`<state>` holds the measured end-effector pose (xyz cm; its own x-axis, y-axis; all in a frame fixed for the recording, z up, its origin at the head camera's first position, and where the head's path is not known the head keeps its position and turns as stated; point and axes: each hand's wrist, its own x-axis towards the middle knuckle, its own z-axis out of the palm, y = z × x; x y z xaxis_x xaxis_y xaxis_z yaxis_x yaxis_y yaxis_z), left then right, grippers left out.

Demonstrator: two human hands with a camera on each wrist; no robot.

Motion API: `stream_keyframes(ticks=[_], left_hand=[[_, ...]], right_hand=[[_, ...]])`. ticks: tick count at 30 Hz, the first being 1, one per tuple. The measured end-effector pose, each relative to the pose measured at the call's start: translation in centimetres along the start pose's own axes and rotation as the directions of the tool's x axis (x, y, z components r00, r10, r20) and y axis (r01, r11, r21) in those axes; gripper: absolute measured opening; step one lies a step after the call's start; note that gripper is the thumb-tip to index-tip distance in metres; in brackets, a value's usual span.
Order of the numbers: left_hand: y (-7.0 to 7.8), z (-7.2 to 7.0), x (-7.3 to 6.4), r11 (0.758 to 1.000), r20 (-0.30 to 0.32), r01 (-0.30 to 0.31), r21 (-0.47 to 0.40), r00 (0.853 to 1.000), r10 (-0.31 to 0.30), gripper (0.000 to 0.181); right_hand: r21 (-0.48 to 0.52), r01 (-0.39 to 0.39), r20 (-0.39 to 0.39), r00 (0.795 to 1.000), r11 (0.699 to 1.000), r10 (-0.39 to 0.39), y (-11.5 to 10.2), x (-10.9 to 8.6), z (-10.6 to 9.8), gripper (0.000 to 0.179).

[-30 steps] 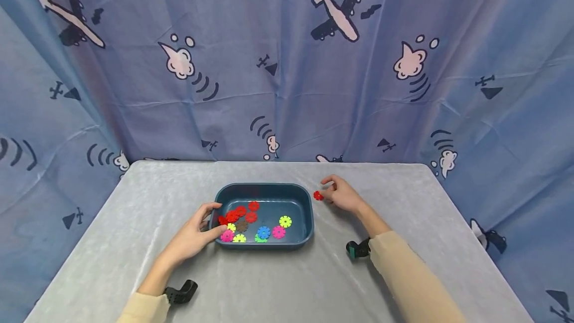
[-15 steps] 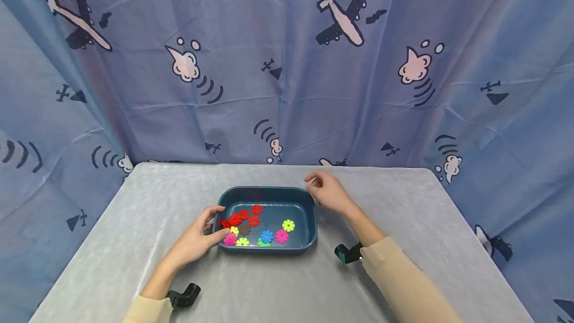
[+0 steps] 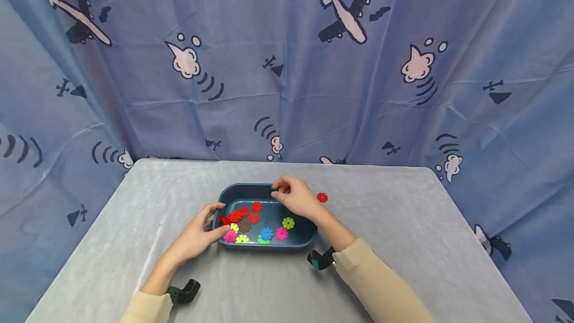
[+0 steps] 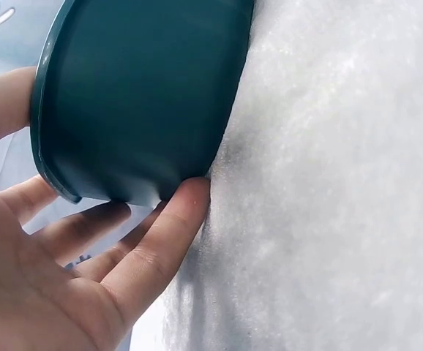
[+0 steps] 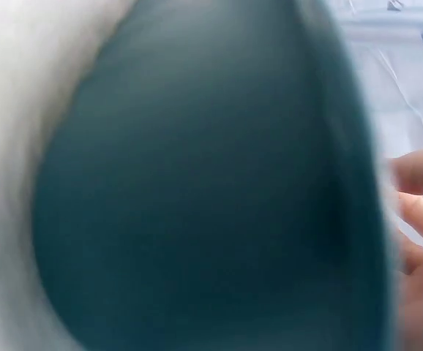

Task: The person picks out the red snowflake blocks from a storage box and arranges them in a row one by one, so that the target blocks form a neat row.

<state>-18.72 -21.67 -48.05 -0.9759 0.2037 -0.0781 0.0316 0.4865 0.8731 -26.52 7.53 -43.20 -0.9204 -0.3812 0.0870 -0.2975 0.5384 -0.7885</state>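
A dark teal plastic basin sits on the table, holding several red snowflake discs and others in yellow, pink, blue, green and brown. My left hand holds its left end, thumb over the rim and fingers along the outer wall; the left wrist view shows fingertips against the basin's end. Above the basin's far right part is my right hand, fingers loosely bent, with nothing visible between thumb and index finger. One red disc lies on the table right of the basin. The right wrist view is blurred.
A light grey cloth covers the table. Behind it hangs a blue curtain printed with airplanes. Black wrist cameras stick out below both wrists, close above the tabletop.
My right hand has left the red disc beside the basin and moved left over the basin. That disc stays on the table. My left hand keeps its hold.
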Motion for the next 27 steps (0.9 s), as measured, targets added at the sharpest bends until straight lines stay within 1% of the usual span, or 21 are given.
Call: stream_keyframes(ticks=[4,9,13,18,20,24,27], left_hand=[[0.0,0.0,0.2,1.0,-0.002,0.005,-0.001,1.0,-0.005,0.065],[-0.2,0.1,0.3,1.0,-0.004,0.008,-0.014,1.0,-0.009,0.066],[-0.4,0.0,0.3,1.0,-0.003,0.009,-0.012,1.0,-0.009,0.066],[-0.4,0.0,0.2,1.0,-0.002,0.017,-0.007,1.0,-0.017,0.063],[-0.4,0.1,0.1,1.0,0.0,0.022,-0.009,1.0,-0.022,0.063],[-0.1,0.0,0.1,1.0,0.001,0.025,-0.007,1.0,-0.025,0.063],[0.0,-0.1,0.1,1.0,-0.001,0.01,-0.001,1.0,-0.01,0.062]], right_hand=[[0.011,0.024,0.048,0.999,1.0,-0.025,-0.3,0.2,1.5,0.016],[-0.008,0.015,0.11,0.994,1.0,-0.014,-0.1,0.8,3.1,0.018],[-0.049,0.02,0.159,0.987,0.999,-0.012,0.5,1.2,4.3,0.016],[-0.105,0.021,0.213,0.977,0.994,0.002,1.3,1.4,5.3,0.015],[-0.123,0.012,0.223,0.975,0.992,0.016,1.4,1.4,5.5,0.016],[-0.172,0.031,0.232,0.973,0.985,0.01,1.6,1.6,5.9,0.02],[-0.22,0.04,0.234,0.972,0.975,0.013,1.7,1.8,6.2,0.023]])
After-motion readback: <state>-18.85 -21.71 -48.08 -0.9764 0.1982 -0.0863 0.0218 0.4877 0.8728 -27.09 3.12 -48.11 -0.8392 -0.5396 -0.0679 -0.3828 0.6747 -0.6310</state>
